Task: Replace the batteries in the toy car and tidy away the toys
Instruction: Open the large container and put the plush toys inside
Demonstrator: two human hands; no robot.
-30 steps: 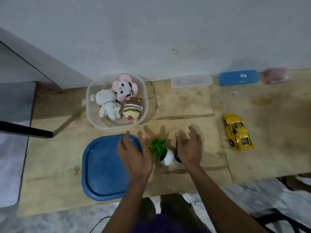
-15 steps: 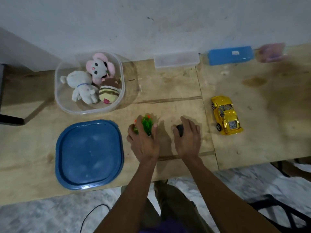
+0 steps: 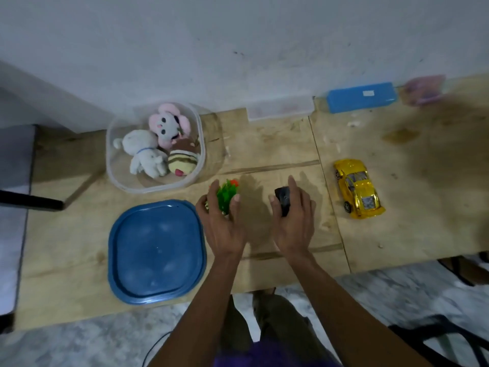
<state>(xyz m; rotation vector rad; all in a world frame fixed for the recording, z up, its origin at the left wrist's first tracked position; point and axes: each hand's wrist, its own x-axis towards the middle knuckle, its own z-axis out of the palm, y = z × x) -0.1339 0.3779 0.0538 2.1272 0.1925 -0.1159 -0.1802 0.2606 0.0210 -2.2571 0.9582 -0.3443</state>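
Left hand (image 3: 222,221) gripping plant toy (image 3: 226,193), right hand (image 3: 293,221) gripping black toy (image 3: 282,198)

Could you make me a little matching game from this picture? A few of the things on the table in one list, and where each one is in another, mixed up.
Things:
1. Plush toys
2. Yellow car
3. Green plant
4. Blue lid

Places:
A. In the left hand
B. Flat on the table, in front of the tub
C. In the clear tub
D. Alone, to the right of the right hand

Pairs: 1-C, 2-D, 3-A, 4-B
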